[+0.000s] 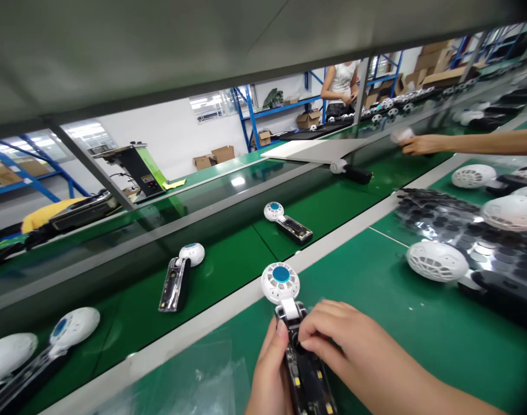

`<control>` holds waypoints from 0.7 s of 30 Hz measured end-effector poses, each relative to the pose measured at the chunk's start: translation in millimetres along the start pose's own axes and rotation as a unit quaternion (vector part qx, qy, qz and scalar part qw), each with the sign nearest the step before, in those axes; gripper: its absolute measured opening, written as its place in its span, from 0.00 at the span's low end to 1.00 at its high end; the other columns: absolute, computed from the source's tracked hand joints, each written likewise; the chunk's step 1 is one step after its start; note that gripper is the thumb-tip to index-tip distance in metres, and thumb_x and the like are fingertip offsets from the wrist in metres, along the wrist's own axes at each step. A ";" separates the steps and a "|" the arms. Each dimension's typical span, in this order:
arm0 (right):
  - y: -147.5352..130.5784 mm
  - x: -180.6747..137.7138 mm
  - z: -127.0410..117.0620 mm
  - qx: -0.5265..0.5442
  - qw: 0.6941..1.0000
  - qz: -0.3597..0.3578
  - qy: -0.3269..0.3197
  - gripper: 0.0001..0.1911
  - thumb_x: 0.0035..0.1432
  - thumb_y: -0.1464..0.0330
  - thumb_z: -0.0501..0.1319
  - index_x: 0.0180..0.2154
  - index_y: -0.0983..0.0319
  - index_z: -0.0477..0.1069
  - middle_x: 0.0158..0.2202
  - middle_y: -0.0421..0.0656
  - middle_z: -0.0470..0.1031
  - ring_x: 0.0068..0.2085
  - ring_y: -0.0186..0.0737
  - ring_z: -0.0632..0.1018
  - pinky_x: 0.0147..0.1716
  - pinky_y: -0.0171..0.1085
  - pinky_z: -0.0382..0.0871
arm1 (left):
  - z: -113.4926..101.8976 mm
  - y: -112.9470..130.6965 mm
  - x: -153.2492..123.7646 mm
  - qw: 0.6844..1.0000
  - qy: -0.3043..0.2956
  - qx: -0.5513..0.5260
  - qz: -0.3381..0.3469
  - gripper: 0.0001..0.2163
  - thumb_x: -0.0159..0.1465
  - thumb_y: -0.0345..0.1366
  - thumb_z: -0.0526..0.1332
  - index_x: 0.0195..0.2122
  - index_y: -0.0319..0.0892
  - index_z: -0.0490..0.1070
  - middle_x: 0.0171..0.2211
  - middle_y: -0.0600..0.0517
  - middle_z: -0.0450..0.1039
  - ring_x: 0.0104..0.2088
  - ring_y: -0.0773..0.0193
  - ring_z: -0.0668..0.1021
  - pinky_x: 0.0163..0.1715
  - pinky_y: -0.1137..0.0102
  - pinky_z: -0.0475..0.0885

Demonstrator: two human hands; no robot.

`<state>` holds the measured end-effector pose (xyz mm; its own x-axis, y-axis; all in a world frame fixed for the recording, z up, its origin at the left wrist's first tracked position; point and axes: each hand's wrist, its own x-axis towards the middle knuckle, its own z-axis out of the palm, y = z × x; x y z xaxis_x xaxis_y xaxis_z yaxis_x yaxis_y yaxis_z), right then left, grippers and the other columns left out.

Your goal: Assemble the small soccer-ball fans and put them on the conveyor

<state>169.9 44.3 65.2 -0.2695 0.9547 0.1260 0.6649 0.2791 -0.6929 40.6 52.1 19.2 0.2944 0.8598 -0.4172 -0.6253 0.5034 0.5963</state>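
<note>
I hold a small hand-held fan (289, 311) over the green bench, its round white grille head with a blue centre pointing away from me and its open black handle toward me. My left hand (267, 374) grips the handle from the left, thumb near the white neck. My right hand (350, 351) wraps the handle from the right, fingertips pressing on its upper part. The handle's lower end runs out of the frame.
Similar fans (179, 276) (289, 222) (347, 171) lie along the green conveyor belt (229, 259), more (38, 346) at lower left. White fan heads (437, 260) and sheets of black round stickers (454, 225) sit at right. A co-worker's arm (462, 142) reaches over the belt; another person (341, 86) stands far back.
</note>
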 end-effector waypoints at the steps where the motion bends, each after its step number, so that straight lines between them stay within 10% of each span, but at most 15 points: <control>1: 0.0 0.1 0.6 -0.002 1.000 0.006 0.001 0.10 0.55 0.78 0.56 0.27 0.58 0.68 0.28 0.35 0.72 0.32 0.36 0.72 0.34 0.36 0.64 | -0.3 -0.4 0.4 1.000 -0.002 0.002 0.000 0.17 0.52 0.44 0.63 0.40 0.39 0.74 0.33 0.46 0.77 0.44 0.50 0.74 0.47 0.61 0.63; 15: 7.3 -11.5 8.0 -0.011 0.999 -0.052 0.009 0.18 0.53 0.76 0.55 0.44 0.54 0.70 0.44 0.46 0.67 0.46 0.45 0.68 0.43 0.46 0.67 | -7.9 1.4 10.1 0.995 0.016 0.059 0.073 0.13 0.48 0.40 0.65 0.34 0.41 0.73 0.30 0.51 0.77 0.35 0.61 0.77 0.37 0.72 0.66; 21: 25.9 -28.7 1.5 0.194 0.981 -0.002 -0.031 0.15 0.57 0.74 0.51 0.42 0.53 0.68 0.42 0.40 0.69 0.46 0.37 0.71 0.46 0.35 0.67 | -6.1 -0.4 8.7 0.991 -0.037 0.097 0.080 0.14 0.49 0.38 0.62 0.37 0.43 0.66 0.26 0.50 0.75 0.23 0.63 0.76 0.25 0.70 0.66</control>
<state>193.8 24.0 42.6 -0.3212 0.9423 0.0940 0.3527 0.2111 -0.9116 38.9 58.9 11.1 0.2601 0.9301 -0.2594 -0.5195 0.3612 0.7744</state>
